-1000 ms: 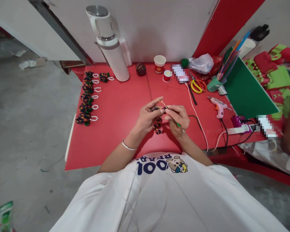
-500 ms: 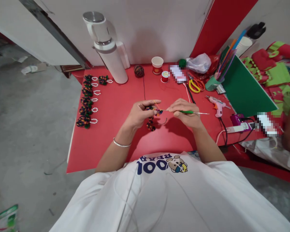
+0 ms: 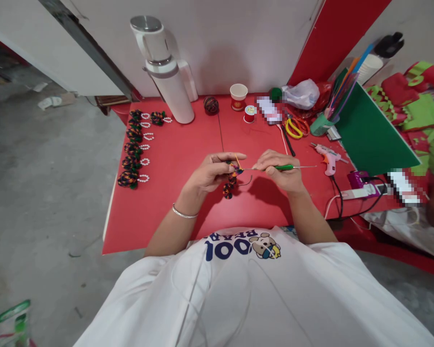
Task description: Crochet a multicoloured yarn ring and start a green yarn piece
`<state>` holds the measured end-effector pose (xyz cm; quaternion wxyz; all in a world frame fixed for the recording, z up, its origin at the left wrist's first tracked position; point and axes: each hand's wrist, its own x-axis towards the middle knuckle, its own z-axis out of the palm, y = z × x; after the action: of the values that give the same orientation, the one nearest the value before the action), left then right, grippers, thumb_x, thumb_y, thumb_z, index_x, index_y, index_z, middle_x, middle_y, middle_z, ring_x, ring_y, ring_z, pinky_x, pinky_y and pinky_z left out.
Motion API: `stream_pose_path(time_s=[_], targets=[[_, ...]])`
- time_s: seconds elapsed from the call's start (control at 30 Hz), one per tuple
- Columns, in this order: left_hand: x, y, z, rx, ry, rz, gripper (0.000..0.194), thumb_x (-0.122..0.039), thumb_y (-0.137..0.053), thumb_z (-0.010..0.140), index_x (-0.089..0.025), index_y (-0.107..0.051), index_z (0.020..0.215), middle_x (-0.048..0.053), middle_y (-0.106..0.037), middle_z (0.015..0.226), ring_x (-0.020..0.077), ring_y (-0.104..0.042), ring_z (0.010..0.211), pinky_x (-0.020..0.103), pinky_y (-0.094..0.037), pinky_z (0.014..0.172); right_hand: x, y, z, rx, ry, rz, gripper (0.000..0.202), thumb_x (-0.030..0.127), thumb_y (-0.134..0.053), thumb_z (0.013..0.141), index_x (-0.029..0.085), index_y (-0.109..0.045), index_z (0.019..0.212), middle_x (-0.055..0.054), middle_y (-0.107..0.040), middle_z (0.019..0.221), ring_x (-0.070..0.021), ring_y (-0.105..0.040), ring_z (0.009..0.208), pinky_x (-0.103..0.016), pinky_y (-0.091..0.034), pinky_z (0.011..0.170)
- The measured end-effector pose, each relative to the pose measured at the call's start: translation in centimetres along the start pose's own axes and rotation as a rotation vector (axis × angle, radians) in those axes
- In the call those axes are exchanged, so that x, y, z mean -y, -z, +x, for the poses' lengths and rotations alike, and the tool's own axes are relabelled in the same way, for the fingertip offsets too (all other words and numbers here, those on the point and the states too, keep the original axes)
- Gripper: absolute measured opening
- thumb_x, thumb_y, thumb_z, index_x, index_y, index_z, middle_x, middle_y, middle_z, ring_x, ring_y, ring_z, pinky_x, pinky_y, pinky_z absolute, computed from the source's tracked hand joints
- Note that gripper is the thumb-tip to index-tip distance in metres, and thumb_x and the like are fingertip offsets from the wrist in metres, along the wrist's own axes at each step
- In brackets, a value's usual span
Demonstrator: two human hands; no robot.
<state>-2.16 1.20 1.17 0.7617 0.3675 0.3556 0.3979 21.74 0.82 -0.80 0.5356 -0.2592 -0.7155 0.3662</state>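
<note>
My left hand (image 3: pixel 212 172) pinches a small crochet piece (image 3: pixel 232 181) in dark, orange and purple yarn, its curled end hanging below the fingers. Yarn passes over the raised index finger and runs back to a dark multicoloured yarn ball (image 3: pixel 211 105). In my right hand (image 3: pixel 281 169) is a crochet hook (image 3: pixel 285 167) with a green grip, its thin shaft reaching the stitches at my left fingertips. A loose yarn tail (image 3: pixel 246 182) curls beside the piece. Finished-looking yarn pieces with white bead loops (image 3: pixel 131 148) line the table's left side.
On the red table (image 3: pixel 159 202) stand a white flask (image 3: pixel 173 91), a paper cup (image 3: pixel 238 97) and a red thread spool (image 3: pixel 250 113). To the right lie yellow-handled scissors (image 3: pixel 293 129), a pink glue gun (image 3: pixel 330 158), a power strip (image 3: pixel 358 193) and a green board (image 3: pixel 376 135).
The hook's tip has moved slightly left toward the crochet piece and my left fingers have shifted on it. The whole view has drifted a little.
</note>
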Motion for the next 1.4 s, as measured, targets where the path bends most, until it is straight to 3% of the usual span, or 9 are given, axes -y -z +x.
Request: stream_pose_path(time_s=[0.2,0.37,0.63,0.77,0.87,0.97,1.07,1.2,1.4], targets=[[0.4,-0.2,0.1,0.033,0.012,-0.009,0.043,-0.016,-0.086,0.057,-0.018,-0.088,0.100,0.000,-0.069,0.070,0.0028,-0.039,0.047,0.020,-0.019,0.041,-0.8,-0.8,-0.9,-0.096,-0.057,0.043,0.026,0.055,-0.073,0.097,0.033,-0.087,0.093,-0.003,-0.085,0.089,-0.0213,-0.077,0.084,-0.042,-0.064,0.080],[0.8,-0.7,0.2,0.018,-0.028,0.005,0.045,-0.018,-0.099,0.053,-0.020,-0.088,0.097,0.004,-0.077,0.082,0.0078,-0.061,0.059,0.018,-0.038,0.047,-1.5,-1.7,-1.7,-0.177,-0.130,0.151,0.030,0.060,-0.076,0.093,0.032,-0.086,0.089,-0.003,-0.084,0.085,-0.0200,-0.076,0.081,-0.037,-0.063,0.072],[1.4,-0.9,0.2,-0.051,-0.172,0.025,0.051,-0.023,-0.105,0.052,-0.019,-0.087,0.100,0.001,-0.075,0.074,0.0102,-0.068,0.064,0.023,-0.056,0.064,-2.2,-5.1,-3.0,-0.526,-0.433,0.438,0.048,0.072,-0.088,0.073,0.026,-0.078,0.083,-0.002,-0.082,0.080,-0.0143,-0.071,0.065,-0.025,-0.056,0.054],[1.8,-1.3,0.4,-0.155,-0.253,0.134,0.050,-0.024,-0.101,0.056,-0.017,-0.086,0.103,0.000,-0.074,0.073,0.0113,-0.068,0.066,0.026,-0.057,0.068,-2.3,-5.7,-3.5,-0.494,-0.351,0.278,0.041,0.069,-0.078,0.086,0.029,-0.081,0.091,-0.002,-0.083,0.087,-0.0145,-0.072,0.068,-0.027,-0.058,0.057],[2.4,-2.1,0.6,-0.260,-0.305,0.240,0.043,-0.019,-0.095,0.060,-0.017,-0.086,0.102,-0.001,-0.075,0.073,0.0110,-0.067,0.067,0.026,-0.057,0.071,-1.6,-5.6,-3.6,-0.449,-0.199,-0.044,0.027,0.056,-0.073,0.097,0.032,-0.084,0.098,-0.002,-0.085,0.096,-0.0179,-0.077,0.082,-0.034,-0.064,0.075],[3.3,-3.0,0.7,-0.412,-0.385,0.279,0.036,-0.014,-0.090,0.065,-0.019,-0.087,0.100,0.000,-0.078,0.079,0.0116,-0.070,0.074,0.026,-0.058,0.080,-1.0,-5.8,-3.6,-0.469,-0.013,-0.340,0.014,0.044,-0.076,0.097,0.036,-0.086,0.104,-0.002,-0.086,0.102,-0.0217,-0.077,0.095,-0.041,-0.063,0.091],[4.3,-3.8,0.9,-0.490,-0.431,0.250,0.036,-0.015,-0.088,0.069,-0.022,-0.086,0.104,-0.001,-0.079,0.082,0.0121,-0.070,0.080,0.026,-0.058,0.085,-1.3,-6.5,-3.5,-0.497,0.048,-0.412,0.017,0.046,-0.076,0.097,0.038,-0.085,0.108,-0.003,-0.085,0.105,-0.0239,-0.076,0.097,-0.046,-0.061,0.095],[4.7,-3.8,1.2,-0.416,-0.363,0.045,0.047,-0.024,-0.093,0.067,-0.023,-0.084,0.113,-0.003,-0.076,0.077,0.0094,-0.065,0.068,0.023,-0.054,0.070,-2.4,-7.7,-3.3,-0.601,-0.017,-0.244,0.028,0.061,-0.071,0.097,0.038,-0.084,0.106,-0.004,-0.082,0.105,-0.0257,-0.074,0.103,-0.051,-0.061,0.099],[2.8,-2.0,1.0,-0.191,-0.120,-0.128,0.047,-0.020,-0.098,0.053,-0.019,-0.085,0.098,-0.002,-0.073,0.071,0.0087,-0.063,0.060,0.021,-0.044,0.055,-3.1,-7.4,-3.1,-0.552,-0.098,0.184,0.028,0.061,-0.074,0.094,0.037,-0.084,0.105,-0.001,-0.082,0.105,-0.0129,-0.068,0.067,-0.030,-0.057,0.059]])
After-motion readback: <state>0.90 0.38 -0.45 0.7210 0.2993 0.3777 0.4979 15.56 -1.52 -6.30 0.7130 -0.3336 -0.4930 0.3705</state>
